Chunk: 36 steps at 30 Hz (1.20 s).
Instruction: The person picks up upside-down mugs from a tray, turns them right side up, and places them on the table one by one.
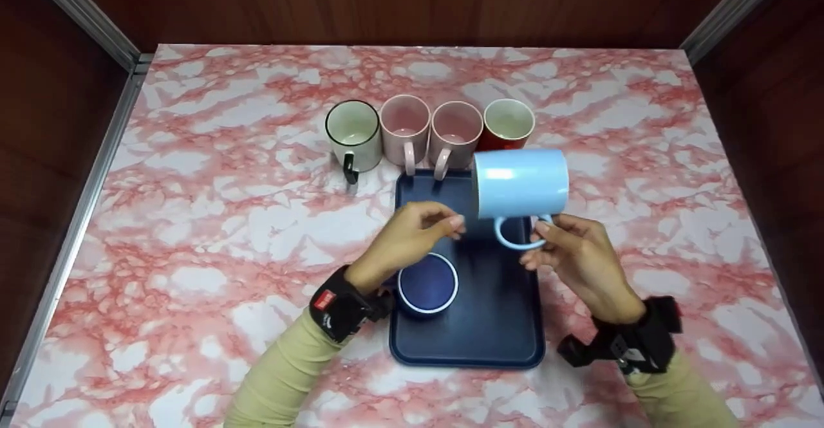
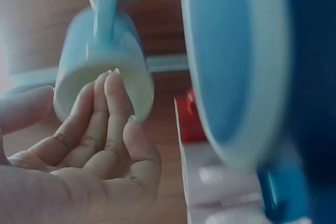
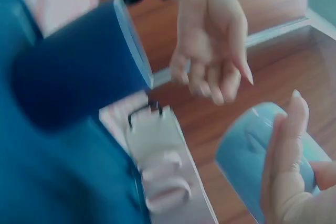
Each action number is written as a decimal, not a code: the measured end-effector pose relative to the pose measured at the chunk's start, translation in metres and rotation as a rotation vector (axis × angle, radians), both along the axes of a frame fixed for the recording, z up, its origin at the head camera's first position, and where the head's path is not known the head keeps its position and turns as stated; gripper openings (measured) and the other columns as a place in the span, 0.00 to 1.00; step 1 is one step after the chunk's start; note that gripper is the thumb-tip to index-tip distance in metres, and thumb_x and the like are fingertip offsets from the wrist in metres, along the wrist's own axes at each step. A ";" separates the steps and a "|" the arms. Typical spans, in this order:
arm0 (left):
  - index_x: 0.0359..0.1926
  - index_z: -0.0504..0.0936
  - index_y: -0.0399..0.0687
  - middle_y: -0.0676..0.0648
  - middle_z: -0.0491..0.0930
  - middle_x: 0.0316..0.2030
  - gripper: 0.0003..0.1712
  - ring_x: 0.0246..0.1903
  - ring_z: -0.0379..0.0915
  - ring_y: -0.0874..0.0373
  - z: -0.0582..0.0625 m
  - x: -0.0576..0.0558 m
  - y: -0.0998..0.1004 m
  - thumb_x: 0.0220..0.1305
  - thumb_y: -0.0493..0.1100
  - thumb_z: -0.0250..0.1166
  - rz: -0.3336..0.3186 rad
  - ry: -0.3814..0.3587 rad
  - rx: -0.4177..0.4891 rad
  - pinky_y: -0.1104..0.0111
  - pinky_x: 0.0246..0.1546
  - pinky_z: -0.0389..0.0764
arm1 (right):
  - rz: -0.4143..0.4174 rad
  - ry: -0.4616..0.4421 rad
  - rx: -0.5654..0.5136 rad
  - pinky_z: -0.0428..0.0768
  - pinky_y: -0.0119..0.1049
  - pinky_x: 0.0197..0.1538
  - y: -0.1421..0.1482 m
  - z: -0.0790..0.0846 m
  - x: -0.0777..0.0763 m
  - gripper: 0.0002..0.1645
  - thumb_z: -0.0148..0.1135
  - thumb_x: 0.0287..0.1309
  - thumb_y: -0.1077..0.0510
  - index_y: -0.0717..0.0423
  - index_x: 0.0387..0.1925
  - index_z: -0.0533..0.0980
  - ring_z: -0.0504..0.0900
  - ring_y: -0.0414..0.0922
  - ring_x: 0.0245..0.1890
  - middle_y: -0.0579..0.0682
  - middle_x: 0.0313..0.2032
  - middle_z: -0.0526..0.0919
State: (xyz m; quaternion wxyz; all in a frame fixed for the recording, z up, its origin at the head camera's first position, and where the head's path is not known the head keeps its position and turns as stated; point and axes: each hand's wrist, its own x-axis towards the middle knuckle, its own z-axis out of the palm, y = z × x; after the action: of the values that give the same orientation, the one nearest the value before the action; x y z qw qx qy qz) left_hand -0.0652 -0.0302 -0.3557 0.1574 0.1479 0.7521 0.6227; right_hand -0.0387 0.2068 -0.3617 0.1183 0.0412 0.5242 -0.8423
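Note:
A light blue mug [image 1: 521, 183] hangs on its side above the far part of the dark blue tray [image 1: 489, 338]. My right hand [image 1: 582, 260] pinches it by its handle, which points toward me. Its pale mouth faces my left hand [image 1: 418, 232]. That hand hovers over the tray with fingers loosely bent and holding nothing; in the left wrist view its fingertips appear before the mug's mouth, and I cannot tell whether they touch. Below the left hand, a dark blue mug [image 1: 428, 283] stands on the tray's left side, its top face ringed in white.
Beyond the tray stand a white mug with black rim and handle [image 1: 354, 135], two pink mugs [image 1: 404, 125] [image 1: 456, 129] and a red mug with a pale inside [image 1: 508, 122], in a row. Brown panels [image 1: 412, 3] enclose the marbled table [image 1: 206, 280].

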 end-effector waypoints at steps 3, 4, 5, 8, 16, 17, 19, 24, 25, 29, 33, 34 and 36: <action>0.39 0.78 0.29 0.39 0.81 0.33 0.12 0.34 0.79 0.53 0.004 0.001 0.014 0.64 0.37 0.57 -0.018 -0.133 0.056 0.71 0.35 0.74 | -0.010 -0.024 -0.066 0.79 0.36 0.25 -0.010 0.001 -0.001 0.08 0.52 0.60 0.69 0.68 0.26 0.73 0.80 0.51 0.19 0.56 0.23 0.77; 0.40 0.77 0.29 0.40 0.81 0.33 0.12 0.34 0.78 0.55 0.005 0.002 0.018 0.64 0.37 0.56 -0.011 -0.194 0.095 0.71 0.35 0.75 | -0.011 -0.025 -0.087 0.79 0.36 0.25 -0.012 0.000 -0.002 0.08 0.51 0.61 0.69 0.67 0.26 0.73 0.80 0.51 0.19 0.56 0.24 0.77; 0.41 0.77 0.29 0.41 0.81 0.33 0.12 0.34 0.78 0.56 0.006 0.003 0.023 0.64 0.37 0.56 0.008 -0.264 0.147 0.71 0.35 0.75 | -0.008 -0.021 -0.110 0.78 0.35 0.25 -0.014 0.000 -0.002 0.09 0.50 0.61 0.70 0.67 0.26 0.73 0.80 0.50 0.19 0.56 0.24 0.77; 0.41 0.75 0.31 0.45 0.79 0.32 0.11 0.33 0.75 0.60 0.007 0.006 0.035 0.65 0.37 0.55 0.092 -0.447 0.350 0.70 0.35 0.75 | 0.020 0.000 -0.198 0.78 0.34 0.27 -0.018 -0.002 -0.002 0.12 0.45 0.64 0.70 0.67 0.28 0.73 0.80 0.49 0.21 0.55 0.25 0.78; 0.32 0.73 0.39 0.48 0.75 0.27 0.08 0.27 0.71 0.62 0.004 0.009 0.061 0.67 0.38 0.52 0.262 -0.621 0.695 0.70 0.32 0.72 | 0.067 0.050 -0.293 0.78 0.31 0.28 -0.020 -0.009 -0.002 0.14 0.40 0.66 0.70 0.68 0.33 0.74 0.80 0.47 0.23 0.56 0.29 0.78; 0.32 0.73 0.39 0.48 0.74 0.26 0.08 0.26 0.71 0.62 0.004 0.008 0.063 0.67 0.37 0.51 0.270 -0.630 0.711 0.71 0.31 0.72 | 0.063 0.058 -0.288 0.78 0.31 0.27 -0.019 -0.009 -0.002 0.14 0.41 0.66 0.70 0.68 0.32 0.74 0.80 0.47 0.23 0.56 0.28 0.78; 0.31 0.72 0.38 0.48 0.72 0.25 0.09 0.25 0.70 0.61 0.003 0.007 0.066 0.68 0.37 0.50 0.279 -0.643 0.736 0.71 0.29 0.73 | 0.060 0.083 -0.278 0.77 0.31 0.26 -0.017 -0.011 -0.004 0.13 0.42 0.66 0.69 0.69 0.32 0.74 0.79 0.46 0.22 0.56 0.28 0.78; 0.29 0.71 0.36 0.47 0.69 0.24 0.10 0.24 0.69 0.60 0.003 0.002 0.073 0.68 0.36 0.49 0.291 -0.635 0.748 0.72 0.27 0.74 | 0.097 0.177 -0.167 0.77 0.33 0.25 -0.008 -0.017 -0.009 0.15 0.42 0.66 0.67 0.70 0.35 0.76 0.79 0.46 0.23 0.57 0.26 0.80; 0.29 0.71 0.36 0.46 0.69 0.24 0.11 0.23 0.69 0.60 0.003 0.001 0.074 0.68 0.36 0.49 0.292 -0.629 0.746 0.72 0.27 0.74 | 0.104 0.188 -0.115 0.77 0.33 0.26 -0.006 -0.018 -0.010 0.15 0.43 0.66 0.67 0.70 0.36 0.76 0.79 0.46 0.23 0.57 0.26 0.81; 0.29 0.71 0.33 0.45 0.69 0.25 0.11 0.24 0.68 0.58 0.002 -0.002 0.079 0.67 0.35 0.50 0.288 -0.600 0.697 0.72 0.28 0.75 | 0.094 0.170 0.146 0.79 0.39 0.31 0.005 -0.023 -0.012 0.14 0.49 0.64 0.63 0.74 0.39 0.75 0.80 0.48 0.26 0.57 0.30 0.81; 0.26 0.71 0.35 0.46 0.69 0.23 0.11 0.24 0.67 0.59 -0.001 -0.007 0.086 0.66 0.36 0.52 0.283 -0.569 0.595 0.74 0.25 0.73 | 0.026 0.140 0.331 0.80 0.42 0.34 0.017 -0.025 -0.013 0.17 0.55 0.60 0.63 0.79 0.40 0.73 0.81 0.49 0.27 0.63 0.30 0.80; 0.26 0.71 0.35 0.47 0.68 0.22 0.11 0.23 0.66 0.60 -0.002 -0.008 0.088 0.66 0.35 0.52 0.282 -0.553 0.565 0.75 0.23 0.72 | -0.006 0.142 0.344 0.80 0.41 0.34 0.021 -0.025 -0.013 0.16 0.56 0.60 0.64 0.79 0.40 0.73 0.81 0.49 0.27 0.64 0.30 0.80; 0.25 0.72 0.34 0.48 0.68 0.20 0.11 0.21 0.65 0.61 -0.003 -0.012 0.094 0.66 0.34 0.53 0.283 -0.519 0.514 0.77 0.21 0.70 | -0.089 0.146 0.309 0.80 0.40 0.33 0.028 -0.025 -0.013 0.13 0.56 0.59 0.66 0.77 0.37 0.75 0.81 0.49 0.26 0.64 0.29 0.80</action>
State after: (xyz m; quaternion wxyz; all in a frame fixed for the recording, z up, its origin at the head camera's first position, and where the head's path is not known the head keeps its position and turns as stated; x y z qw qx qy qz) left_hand -0.0773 0.0639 -0.3592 0.2129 -0.0852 0.5196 0.8230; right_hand -0.0521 0.2350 -0.3863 0.0347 0.0208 0.6522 -0.7570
